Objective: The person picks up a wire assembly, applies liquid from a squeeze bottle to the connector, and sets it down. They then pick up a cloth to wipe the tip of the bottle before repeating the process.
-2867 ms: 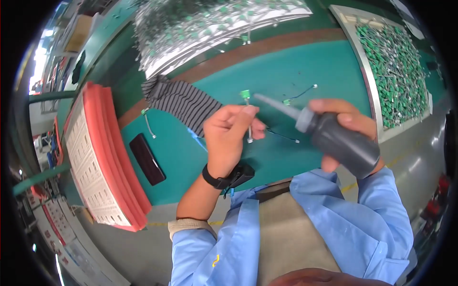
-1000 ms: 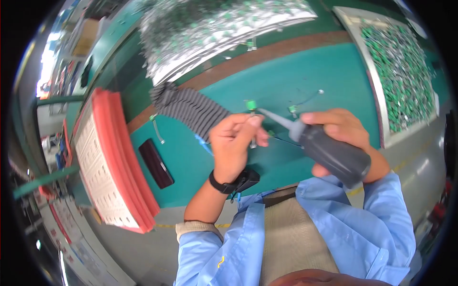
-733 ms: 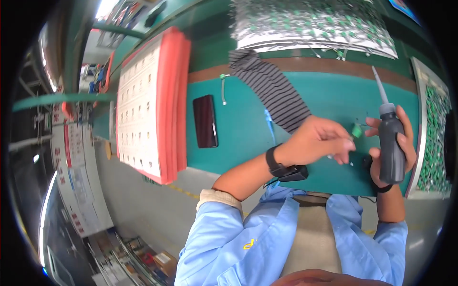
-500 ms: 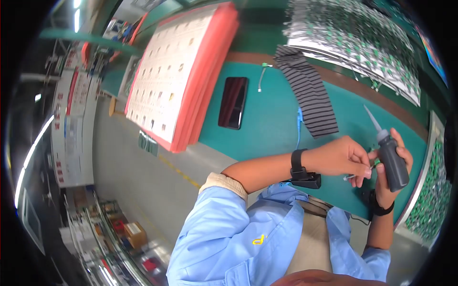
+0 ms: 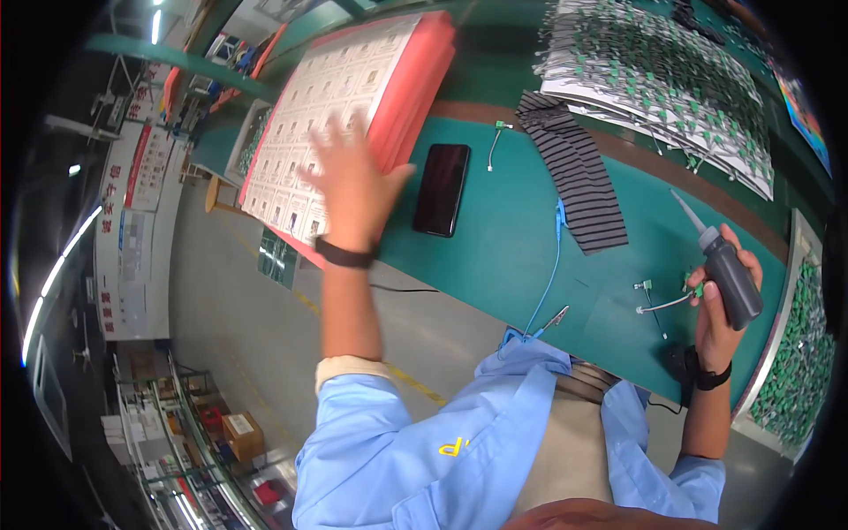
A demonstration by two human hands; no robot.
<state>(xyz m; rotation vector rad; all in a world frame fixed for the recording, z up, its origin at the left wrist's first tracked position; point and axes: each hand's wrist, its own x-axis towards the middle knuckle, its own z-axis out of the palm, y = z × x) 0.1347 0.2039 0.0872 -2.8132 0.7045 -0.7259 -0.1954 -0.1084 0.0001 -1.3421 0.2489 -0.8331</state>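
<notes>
My left hand, its fingers spread and slightly blurred, is over a stack of red foam sheets topped by a pale sheet with a grid of small pieces. At the right, my right hand grips a dark grey squeeze bottle with a long pale nozzle pointing up and left. The same hand also holds a small green circuit board, whose white cable hangs out to the left. Another small green board with a lead lies on the green mat beside it.
A black phone and a grey-black striped cloth sleeve lie on the mat. A single wired board is near the back edge. Piles of wired green boards stand at the back and right. A blue clip cord crosses the front.
My left hand has left the right hand's side and swung far left over the foam stack, its fingers now spread. My right hand stays put with the bottle and board.
</notes>
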